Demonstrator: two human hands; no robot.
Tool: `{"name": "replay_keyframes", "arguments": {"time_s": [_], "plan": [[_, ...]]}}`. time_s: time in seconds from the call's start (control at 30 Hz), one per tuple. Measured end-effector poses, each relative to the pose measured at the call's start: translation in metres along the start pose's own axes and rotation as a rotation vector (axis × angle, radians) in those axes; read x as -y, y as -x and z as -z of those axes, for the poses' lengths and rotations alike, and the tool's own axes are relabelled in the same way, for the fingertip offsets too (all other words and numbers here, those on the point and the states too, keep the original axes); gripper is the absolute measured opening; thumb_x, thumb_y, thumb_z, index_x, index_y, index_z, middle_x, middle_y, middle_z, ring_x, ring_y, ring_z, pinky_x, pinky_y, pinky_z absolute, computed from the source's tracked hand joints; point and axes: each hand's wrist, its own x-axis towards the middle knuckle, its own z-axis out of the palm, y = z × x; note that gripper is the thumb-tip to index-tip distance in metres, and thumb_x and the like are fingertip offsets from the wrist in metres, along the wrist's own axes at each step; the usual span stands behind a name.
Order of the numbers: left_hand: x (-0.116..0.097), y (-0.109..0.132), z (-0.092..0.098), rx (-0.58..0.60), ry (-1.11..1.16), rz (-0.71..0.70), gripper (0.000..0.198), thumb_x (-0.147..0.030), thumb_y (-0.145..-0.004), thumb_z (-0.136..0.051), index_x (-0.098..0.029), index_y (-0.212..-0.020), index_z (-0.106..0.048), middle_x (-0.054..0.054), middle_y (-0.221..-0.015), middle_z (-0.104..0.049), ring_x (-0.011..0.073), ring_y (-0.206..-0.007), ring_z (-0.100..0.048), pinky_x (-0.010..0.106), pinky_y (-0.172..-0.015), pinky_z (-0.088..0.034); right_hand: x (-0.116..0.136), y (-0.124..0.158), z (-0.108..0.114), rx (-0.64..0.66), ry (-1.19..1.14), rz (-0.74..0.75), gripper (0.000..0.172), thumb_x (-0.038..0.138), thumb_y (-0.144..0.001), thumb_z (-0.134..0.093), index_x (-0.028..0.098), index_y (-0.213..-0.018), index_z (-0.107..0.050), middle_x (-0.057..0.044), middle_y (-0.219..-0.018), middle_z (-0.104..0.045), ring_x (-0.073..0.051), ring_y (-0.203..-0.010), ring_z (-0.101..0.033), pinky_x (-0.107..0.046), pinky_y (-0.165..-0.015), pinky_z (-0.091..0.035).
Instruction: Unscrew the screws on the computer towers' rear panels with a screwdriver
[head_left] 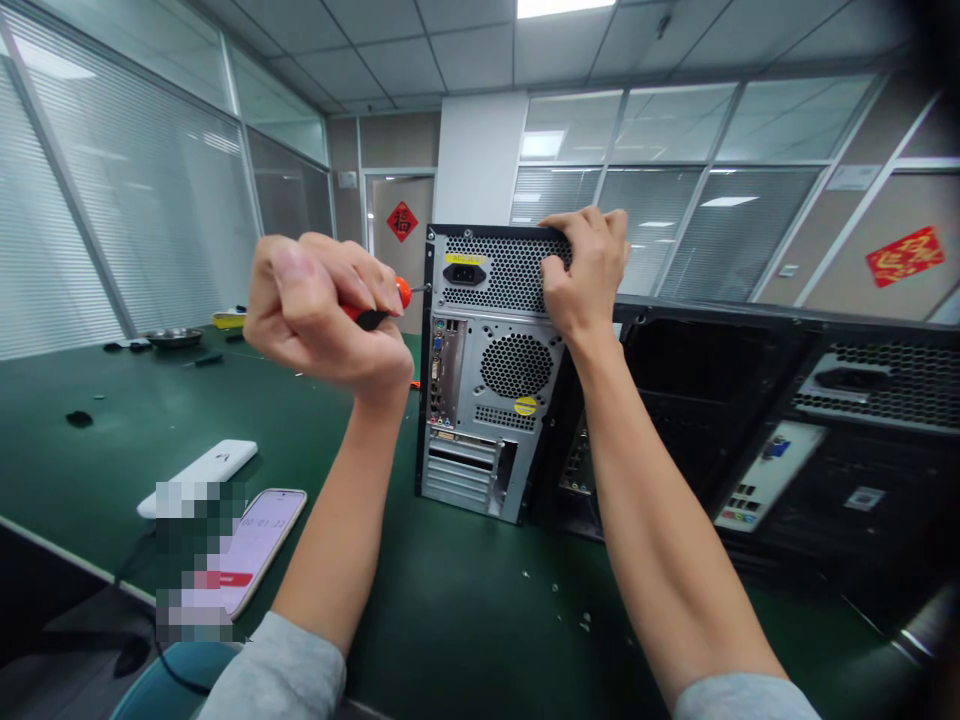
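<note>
A dark green tabletop (450, 610) spreads beneath everything. At the right on it stand a black computer tower (709, 410) and, further right, a second black tower (840, 480), both with their ports facing the wearer. Just left of them, between the two forearms, the desktop PC case (517, 365) stands upright on the table, its silver rear panel showing a power socket, a round fan grille and expansion slots. The left hand (326, 310) is a fist, fingers curled tight round a screwdriver (403, 292). The right hand (589, 270) grips the case's upper right corner, fingers bent over the top edge and thumb against the perforated panel. A smartphone (259, 545), partly pixelated, lies left of the left forearm, near a slim white device (214, 470). The screwdriver's orange-red handle ends in a thin shaft reaching the panel's upper left edge. Tiny bright pieces (585, 622), too small to identify, lie scattered in front of the case
</note>
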Motion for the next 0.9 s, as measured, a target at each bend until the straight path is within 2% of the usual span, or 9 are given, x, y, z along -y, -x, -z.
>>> {"name": "replay_keyframes", "arguments": {"time_s": [0.27, 0.47, 0.6, 0.9], "plan": [[-0.003, -0.006, 0.005, 0.032, -0.084, 0.059, 0.044, -0.041, -0.09, -0.04, -0.022, -0.053, -0.025, -0.006, -0.046, -0.018, 0.0081, -0.034, -0.028, 0.028, -0.036, -0.027, 0.001, 0.001, 0.0, -0.014, -0.039, 0.0, 0.035, 0.016, -0.071, -0.043, 0.028, -0.099, -0.06, -0.007, -0.102, -0.059, -0.029, -0.104, -0.042, -0.055, -0.088, -0.036], [-0.004, -0.008, 0.007, 0.106, 0.143, -0.02, 0.041, -0.027, -0.084, -0.045, -0.021, -0.048, -0.028, -0.006, -0.041, -0.019, 0.0059, -0.03, -0.026, 0.026, -0.032, -0.021, 0.007, 0.001, 0.005, -0.005, -0.022, -0.034, 0.038, 0.014, -0.068, -0.042, 0.023, -0.1, -0.061, -0.008, -0.102, -0.06, -0.028, -0.105, -0.044, -0.052, -0.091, -0.037], [-0.002, -0.01, 0.01, 0.122, 0.193, -0.035, 0.039, -0.024, -0.084, -0.044, -0.021, -0.048, -0.029, -0.006, -0.041, -0.019, 0.0054, -0.03, -0.025, 0.026, -0.031, -0.019, 0.01, 0.002, 0.007, 0.002, -0.006, -0.036, 0.039, 0.014, -0.068, -0.042, 0.021, -0.101, -0.061, -0.008, -0.102, -0.059, -0.028, -0.106, -0.045, -0.052, -0.091, -0.038], [-0.007, -0.008, 0.008, 0.148, 0.067, -0.015, 0.044, -0.032, -0.086, -0.048, -0.022, -0.048, -0.03, -0.005, -0.041, -0.023, 0.0073, -0.033, -0.031, 0.029, -0.034, -0.026, 0.009, 0.001, 0.008, 0.016, 0.015, -0.037, 0.037, 0.013, -0.069, -0.042, 0.021, -0.101, -0.06, -0.009, -0.103, -0.058, -0.029, -0.108, -0.045, -0.054, -0.092, -0.037]]}}
